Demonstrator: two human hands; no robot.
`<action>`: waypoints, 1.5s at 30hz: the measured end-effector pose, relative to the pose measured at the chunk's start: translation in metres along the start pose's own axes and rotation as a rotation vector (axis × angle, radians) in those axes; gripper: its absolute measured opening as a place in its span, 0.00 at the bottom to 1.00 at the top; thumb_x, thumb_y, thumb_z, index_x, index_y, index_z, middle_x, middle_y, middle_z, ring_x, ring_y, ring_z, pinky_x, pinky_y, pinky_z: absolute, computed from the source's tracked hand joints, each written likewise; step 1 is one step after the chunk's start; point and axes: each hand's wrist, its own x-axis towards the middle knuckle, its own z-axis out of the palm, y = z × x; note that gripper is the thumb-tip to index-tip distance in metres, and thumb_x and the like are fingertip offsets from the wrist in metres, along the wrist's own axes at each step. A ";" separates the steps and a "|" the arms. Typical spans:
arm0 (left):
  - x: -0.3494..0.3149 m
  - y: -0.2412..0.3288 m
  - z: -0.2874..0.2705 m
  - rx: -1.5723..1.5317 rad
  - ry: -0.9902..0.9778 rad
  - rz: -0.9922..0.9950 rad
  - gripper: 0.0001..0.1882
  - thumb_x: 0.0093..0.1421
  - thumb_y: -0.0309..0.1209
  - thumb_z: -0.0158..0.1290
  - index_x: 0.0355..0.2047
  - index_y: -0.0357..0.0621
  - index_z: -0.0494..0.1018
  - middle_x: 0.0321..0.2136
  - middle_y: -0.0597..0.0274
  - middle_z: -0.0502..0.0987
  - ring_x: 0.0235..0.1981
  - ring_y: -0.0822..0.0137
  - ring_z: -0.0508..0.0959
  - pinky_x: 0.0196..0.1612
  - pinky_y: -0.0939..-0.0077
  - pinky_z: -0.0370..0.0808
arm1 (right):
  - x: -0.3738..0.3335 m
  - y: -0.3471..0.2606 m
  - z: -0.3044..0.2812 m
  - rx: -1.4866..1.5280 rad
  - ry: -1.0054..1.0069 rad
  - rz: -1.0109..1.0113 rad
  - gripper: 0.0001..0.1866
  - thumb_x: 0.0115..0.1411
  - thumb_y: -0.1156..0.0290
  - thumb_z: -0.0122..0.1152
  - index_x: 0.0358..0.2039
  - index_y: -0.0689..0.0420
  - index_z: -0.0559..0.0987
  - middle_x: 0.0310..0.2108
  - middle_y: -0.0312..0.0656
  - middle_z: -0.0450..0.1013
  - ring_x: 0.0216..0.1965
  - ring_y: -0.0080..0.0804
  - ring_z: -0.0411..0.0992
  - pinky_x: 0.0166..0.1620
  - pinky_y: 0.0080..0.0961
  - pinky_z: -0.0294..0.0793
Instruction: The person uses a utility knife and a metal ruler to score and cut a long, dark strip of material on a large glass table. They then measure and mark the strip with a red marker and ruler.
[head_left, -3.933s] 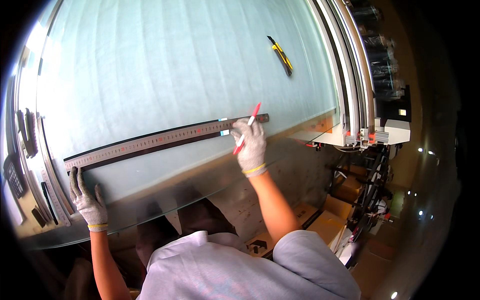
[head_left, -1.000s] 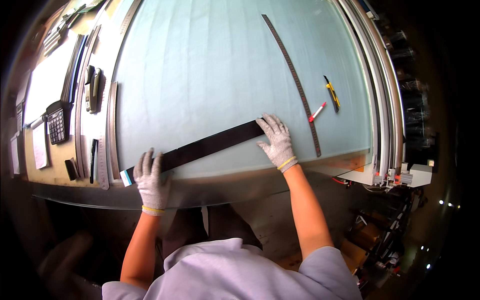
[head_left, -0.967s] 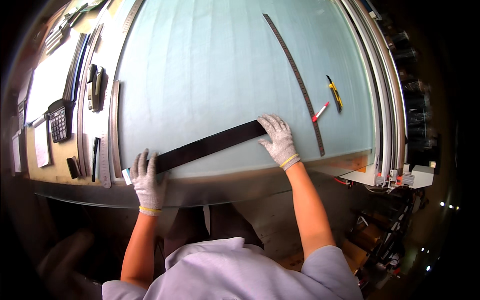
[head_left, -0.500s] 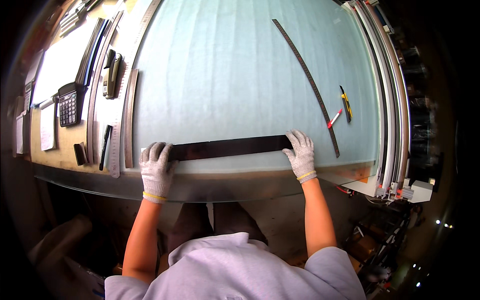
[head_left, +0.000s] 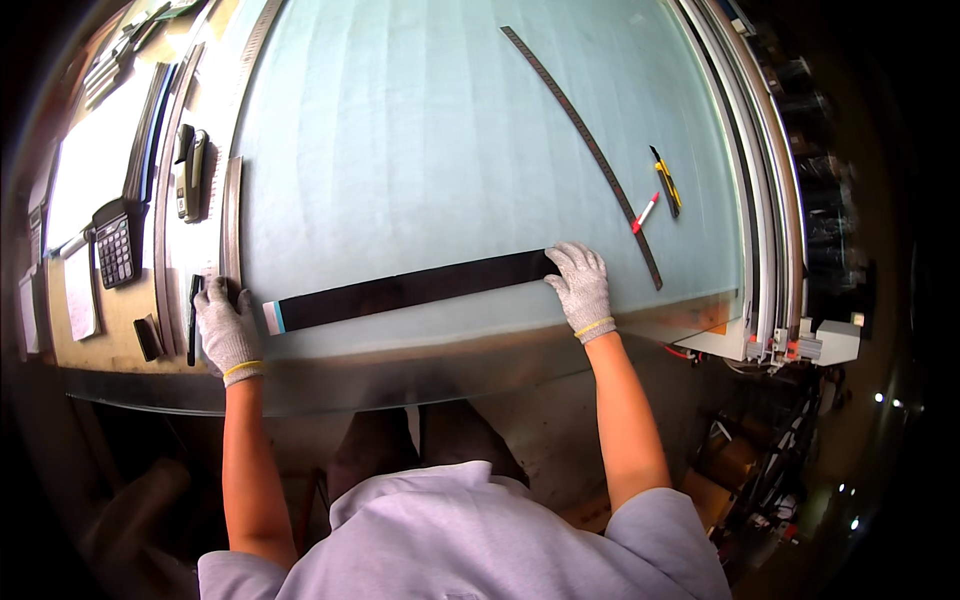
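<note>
A long black strip (head_left: pixel 415 288) lies slightly slanted on the pale blue-green glass-like tabletop (head_left: pixel 400 150). Its left end carries a white and light-blue band. My right hand (head_left: pixel 582 290), in a grey knit glove, has its thumb and fingers closed on the strip's right end. My left hand (head_left: pixel 229 328), gloved alike, is off the strip. Its thumb and fingers are around the lower part of a narrow metal bar (head_left: pixel 232 210), which the hand partly covers. A black pen (head_left: pixel 193 318) lies just left of that hand.
A dark ruler (head_left: pixel 580 125), a red-and-white marker (head_left: pixel 646 213) and a yellow-black cutter knife (head_left: pixel 665 182) lie on the right. At left are a stapler (head_left: pixel 190 172), a calculator (head_left: pixel 116 245) and a long steel ruler (head_left: pixel 245 70). Metal rails (head_left: pixel 770 180) border the right side.
My left hand has let go of the black strip's left end and moved left to the metal bar, uncovering the white and light-blue band. My right hand stays at the right end.
</note>
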 end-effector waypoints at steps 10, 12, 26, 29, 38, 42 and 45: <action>0.052 -0.013 -0.005 0.302 -0.284 0.084 0.19 0.62 0.29 0.53 0.51 0.32 0.74 0.33 0.44 0.83 0.34 0.44 0.85 0.38 0.52 0.82 | -0.066 -0.074 -0.010 0.501 0.330 0.512 0.17 0.65 0.72 0.63 0.54 0.61 0.79 0.46 0.51 0.77 0.48 0.46 0.77 0.52 0.37 0.76; 0.071 -0.063 0.003 -0.171 -0.362 0.046 0.19 0.59 0.28 0.53 0.48 0.29 0.76 0.29 0.47 0.84 0.33 0.49 0.85 0.39 0.55 0.82 | -0.079 -0.101 -0.009 0.742 0.250 0.575 0.16 0.68 0.70 0.62 0.53 0.63 0.79 0.41 0.46 0.80 0.44 0.36 0.79 0.49 0.33 0.78; -0.134 0.354 0.014 -0.524 -0.224 0.731 0.10 0.56 0.31 0.64 0.39 0.50 0.81 0.40 0.60 0.80 0.41 0.52 0.78 0.45 0.58 0.75 | -0.132 -0.043 -0.005 0.694 0.132 0.690 0.12 0.74 0.65 0.53 0.47 0.60 0.78 0.23 0.45 0.76 0.21 0.34 0.74 0.28 0.34 0.72; -0.127 0.369 0.046 -0.463 -0.086 0.870 0.07 0.57 0.31 0.62 0.36 0.48 0.79 0.39 0.62 0.79 0.44 0.53 0.77 0.48 0.55 0.73 | -0.149 -0.012 0.002 0.335 0.130 0.641 0.21 0.73 0.62 0.52 0.62 0.57 0.74 0.25 0.55 0.77 0.25 0.55 0.77 0.30 0.47 0.75; -0.131 0.380 0.087 -0.430 -0.144 0.842 0.10 0.55 0.26 0.61 0.38 0.44 0.75 0.44 0.56 0.76 0.47 0.47 0.74 0.52 0.51 0.71 | -0.116 -0.021 -0.019 0.298 -0.024 0.603 0.32 0.65 0.55 0.63 0.64 0.58 0.71 0.41 0.47 0.76 0.31 0.49 0.77 0.35 0.45 0.77; -0.130 0.379 0.086 -0.424 -0.161 0.841 0.11 0.56 0.25 0.61 0.39 0.44 0.75 0.46 0.55 0.75 0.47 0.47 0.74 0.52 0.51 0.72 | -0.129 -0.009 0.003 0.287 0.133 0.423 0.31 0.61 0.54 0.66 0.62 0.54 0.75 0.45 0.43 0.70 0.41 0.48 0.71 0.45 0.47 0.70; -0.129 0.379 0.085 -0.422 -0.183 0.832 0.14 0.55 0.25 0.61 0.42 0.44 0.75 0.50 0.54 0.76 0.49 0.46 0.74 0.54 0.52 0.72 | -0.136 0.004 0.012 0.195 0.151 0.312 0.26 0.61 0.60 0.65 0.60 0.50 0.79 0.35 0.40 0.67 0.36 0.43 0.68 0.40 0.44 0.66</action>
